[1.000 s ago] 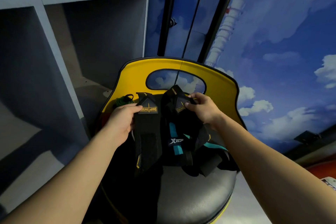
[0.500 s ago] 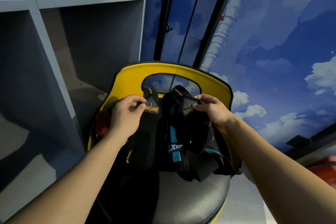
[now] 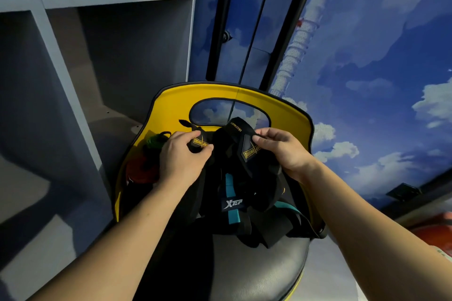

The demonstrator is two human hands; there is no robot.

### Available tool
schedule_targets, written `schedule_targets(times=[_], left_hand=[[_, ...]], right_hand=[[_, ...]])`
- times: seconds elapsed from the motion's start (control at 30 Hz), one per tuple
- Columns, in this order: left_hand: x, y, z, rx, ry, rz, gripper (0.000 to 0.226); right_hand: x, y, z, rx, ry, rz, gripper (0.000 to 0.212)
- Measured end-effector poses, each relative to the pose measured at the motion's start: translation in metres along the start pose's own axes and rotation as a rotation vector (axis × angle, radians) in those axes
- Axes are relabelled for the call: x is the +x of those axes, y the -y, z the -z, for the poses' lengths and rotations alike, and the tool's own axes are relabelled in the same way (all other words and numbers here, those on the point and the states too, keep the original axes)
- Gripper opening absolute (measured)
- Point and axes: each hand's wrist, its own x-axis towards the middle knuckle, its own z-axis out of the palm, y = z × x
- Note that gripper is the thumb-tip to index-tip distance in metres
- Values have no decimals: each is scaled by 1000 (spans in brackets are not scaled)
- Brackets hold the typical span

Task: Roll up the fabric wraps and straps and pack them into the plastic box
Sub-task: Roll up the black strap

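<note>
1. While both hands are working at the back edge of the chair seat (image 3: 256, 273), nothing is looking rolled yet.
2. Left hand (image 3: 182, 156) is pinching one black strap's (image 3: 199, 142) labelled end; right hand (image 3: 283, 150) is pinching the other strap (image 3: 249, 151).
3. More wraps (image 3: 234, 205) are lying piled loose on the seat.
4. No plastic box is showing, so rolling and packing are all still to do, I'm guessing.

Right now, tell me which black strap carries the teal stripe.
The XTEP strap lying in the middle of the pile, below both hands. The two held wraps, left and right, show only yellow labels.
</note>
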Motion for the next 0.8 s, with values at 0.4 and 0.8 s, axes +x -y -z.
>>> schedule_targets(times=[0.4,0.8], left_hand=[[-10,-3,-20,252,-80,-305,35],[-4,8,-17,193,-115,-215,6]], right_hand=[[-2,-3,-6,51,84,-9,16],[-2,-2,3,131,66,52,15]])
